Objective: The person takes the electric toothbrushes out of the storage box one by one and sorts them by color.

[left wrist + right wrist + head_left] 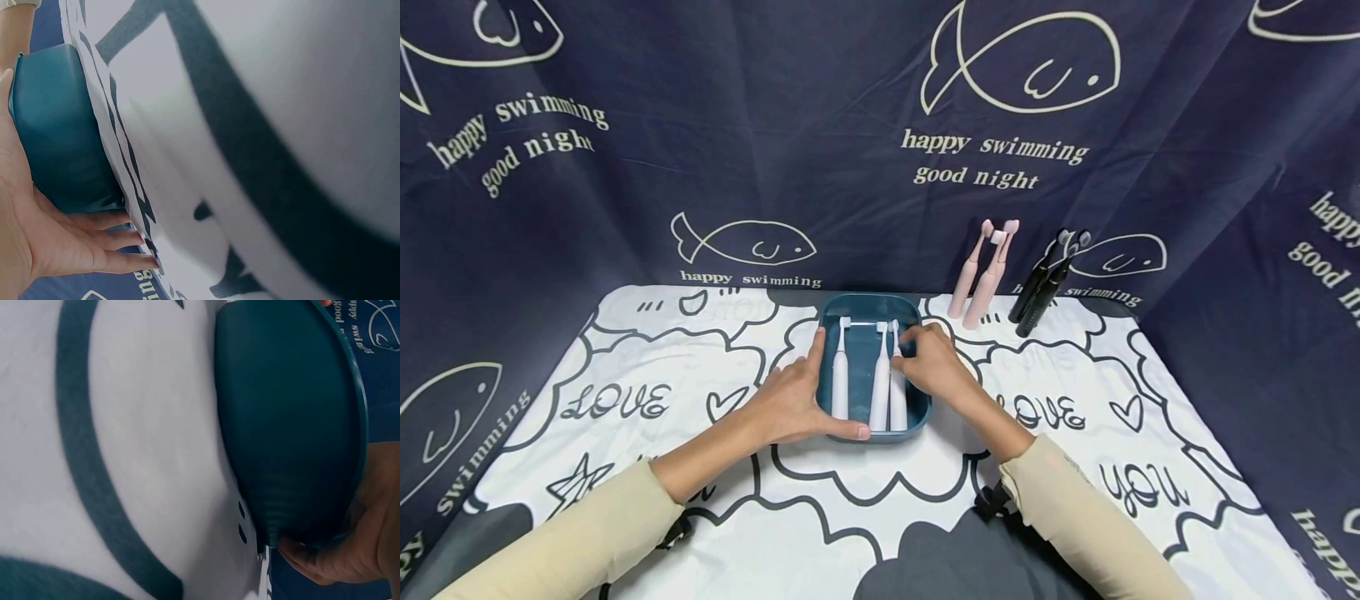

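Two of your hands frame the same thing: a dark teal rectangular plastic tray (pixel 871 310) with rounded corners, sitting on the counter between them. Your left hand (pixel 797 400) lies flat against the tray's left wall, fingers straight and together along the outer side, thumb stretched along the near rim; the left wrist view shows the palm (pixel 37 244) pressed to the teal wall (pixel 59 131) with fingers extended, gripping nothing. Your right hand (pixel 934 362) rests on the tray's right rim with its fingers curled over the edge, fingertips reaching in beside the nearest brush; the right wrist view shows curled fingers (pixel 312 559) under the tray's rim (pixel 294 425).

Between your hands, inside the tray, lie three white electric toothbrushes (pixel 880 383), side by side with their heads pointing away from you. One lies toward your left hand, and the other two lie touching each other just beside your right fingertips.

Under everything, the counter wears a white cloth with dark cloud outlines and "LOVE YOU" lettering (pixel 1075 450).

Beyond your right hand, well apart from the tray, two pale pink electric toothbrushes (pixel 983 275) lean against a navy backdrop curtain printed with fish and "happy swimming good night" (pixel 820 125). Just to their right, two black electric toothbrushes (pixel 1043 287) lean the same way.
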{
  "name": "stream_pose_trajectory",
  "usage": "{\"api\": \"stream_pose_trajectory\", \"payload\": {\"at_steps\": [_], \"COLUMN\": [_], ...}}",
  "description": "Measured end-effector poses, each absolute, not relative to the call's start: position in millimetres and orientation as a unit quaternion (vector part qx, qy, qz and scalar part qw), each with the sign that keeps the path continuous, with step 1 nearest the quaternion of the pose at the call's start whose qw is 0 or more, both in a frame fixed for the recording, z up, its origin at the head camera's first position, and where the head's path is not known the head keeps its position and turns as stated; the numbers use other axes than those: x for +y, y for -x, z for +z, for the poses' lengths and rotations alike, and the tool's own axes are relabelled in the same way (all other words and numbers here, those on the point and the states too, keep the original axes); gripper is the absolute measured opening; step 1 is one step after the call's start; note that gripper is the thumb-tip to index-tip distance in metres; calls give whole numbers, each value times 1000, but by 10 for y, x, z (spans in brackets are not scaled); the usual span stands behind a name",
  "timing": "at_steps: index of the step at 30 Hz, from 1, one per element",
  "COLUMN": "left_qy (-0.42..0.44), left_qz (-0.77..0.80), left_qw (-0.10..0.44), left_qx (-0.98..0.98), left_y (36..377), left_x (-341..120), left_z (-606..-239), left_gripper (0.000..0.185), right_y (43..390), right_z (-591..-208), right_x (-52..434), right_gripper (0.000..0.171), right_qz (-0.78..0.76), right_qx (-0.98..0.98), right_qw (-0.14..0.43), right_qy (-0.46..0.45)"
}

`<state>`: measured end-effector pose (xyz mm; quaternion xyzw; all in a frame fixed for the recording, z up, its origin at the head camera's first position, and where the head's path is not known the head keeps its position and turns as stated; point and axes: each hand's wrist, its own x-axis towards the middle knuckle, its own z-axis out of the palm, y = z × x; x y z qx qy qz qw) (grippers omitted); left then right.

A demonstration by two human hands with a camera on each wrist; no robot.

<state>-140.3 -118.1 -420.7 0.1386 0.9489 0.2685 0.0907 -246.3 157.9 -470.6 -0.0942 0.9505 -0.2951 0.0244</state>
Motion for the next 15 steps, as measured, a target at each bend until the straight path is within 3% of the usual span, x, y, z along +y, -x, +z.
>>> {"api": "stream_pose_trajectory", "payload": {"at_steps": [8, 12, 15], "left_qy": [-134, -133, -135], "left_qz": [265, 267, 269], "left_qw": [88, 87, 86], "left_qx": [951, 951, 950], "left_y": [1397, 1396, 1397], "left_x": [-1170, -1171, -1172], "left_z": [-4208, -4210, -4212], "left_gripper": [174, 174, 174], "right_y": [2422, 2268, 2107], "right_z": [-4771, -4571, -4343], "right_x": [1519, 1452, 1392], "right_gripper": [46, 33, 33], "right_qz": [-280, -282, -274], "right_qx": [955, 953, 954], "right_qw": [6, -6, -2], "right_qy": [97, 114, 124]}}
